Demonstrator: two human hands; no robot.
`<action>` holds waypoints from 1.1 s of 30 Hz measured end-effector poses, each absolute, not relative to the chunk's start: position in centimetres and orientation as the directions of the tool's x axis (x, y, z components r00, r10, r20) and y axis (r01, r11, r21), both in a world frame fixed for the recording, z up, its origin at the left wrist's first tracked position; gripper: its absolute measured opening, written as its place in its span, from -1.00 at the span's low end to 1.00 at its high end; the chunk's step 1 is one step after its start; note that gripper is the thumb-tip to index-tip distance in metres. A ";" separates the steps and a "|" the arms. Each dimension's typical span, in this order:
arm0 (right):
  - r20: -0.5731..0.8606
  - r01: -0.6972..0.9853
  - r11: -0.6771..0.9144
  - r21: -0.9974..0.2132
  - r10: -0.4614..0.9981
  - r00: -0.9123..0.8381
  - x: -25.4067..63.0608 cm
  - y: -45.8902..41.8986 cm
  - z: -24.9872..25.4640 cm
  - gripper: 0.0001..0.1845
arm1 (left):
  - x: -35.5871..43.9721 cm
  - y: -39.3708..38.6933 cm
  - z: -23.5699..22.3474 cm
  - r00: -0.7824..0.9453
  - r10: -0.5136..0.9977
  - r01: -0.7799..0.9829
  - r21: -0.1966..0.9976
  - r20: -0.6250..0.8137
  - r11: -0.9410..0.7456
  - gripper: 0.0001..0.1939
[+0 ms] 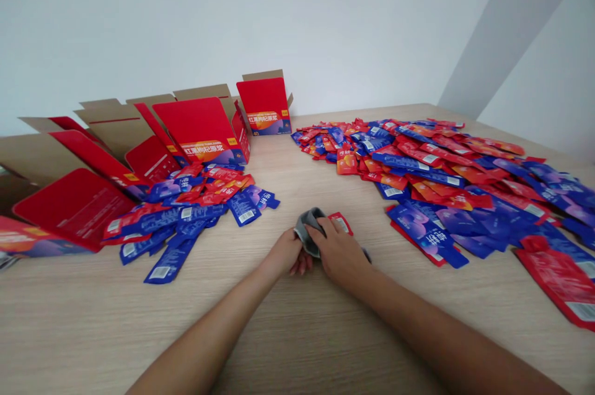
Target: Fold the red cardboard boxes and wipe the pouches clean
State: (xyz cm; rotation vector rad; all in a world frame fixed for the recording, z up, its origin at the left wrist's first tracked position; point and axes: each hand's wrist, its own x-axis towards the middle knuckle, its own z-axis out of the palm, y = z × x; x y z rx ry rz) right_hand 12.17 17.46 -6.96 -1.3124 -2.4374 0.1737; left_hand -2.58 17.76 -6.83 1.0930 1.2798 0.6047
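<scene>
A crumpled grey cloth (307, 229) is bunched between my two hands at the middle of the table. My left hand (289, 251) grips its left side, with the fingertips curled underneath. My right hand (341, 253) is closed over the cloth from above, thumb and fingers pressed on it. Just behind the right hand, the end of a red pouch (343, 221) with a white label sticks out; the rest is hidden, and I cannot tell whether the hand touches it. A small dark piece shows beside the right wrist.
A large heap of red and blue pouches (418, 159) spreads over the right side. A smaller pile of pouches (186, 209) lies at left, before several open red cartons (199, 128). One more open carton (264, 106) stands by the wall (325, 23).
</scene>
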 end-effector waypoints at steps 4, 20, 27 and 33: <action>0.221 0.866 0.424 -0.267 0.901 -0.373 13.8 19.5 -7.1 -0.52 | -2.6 17.7 -6.8 0.230 0.871 0.150 0.900 -0.434 0.409 -0.86; 0.211 0.901 0.340 -0.271 0.934 -0.289 16.0 20.8 -7.0 -0.56 | -3.7 18.0 -7.0 0.079 0.939 -0.056 0.939 -0.334 0.339 -0.69; 0.233 0.905 0.326 -0.275 0.935 -0.266 16.9 20.9 -7.2 -0.55 | -8.6 20.3 -3.9 -0.532 0.847 -0.375 0.899 -0.009 -0.226 -0.90; 0.261 0.883 0.350 -0.313 0.926 -0.274 16.2 21.0 -7.2 -0.54 | -6.6 22.0 -5.8 -0.315 0.933 -0.338 0.939 -0.174 0.061 -0.92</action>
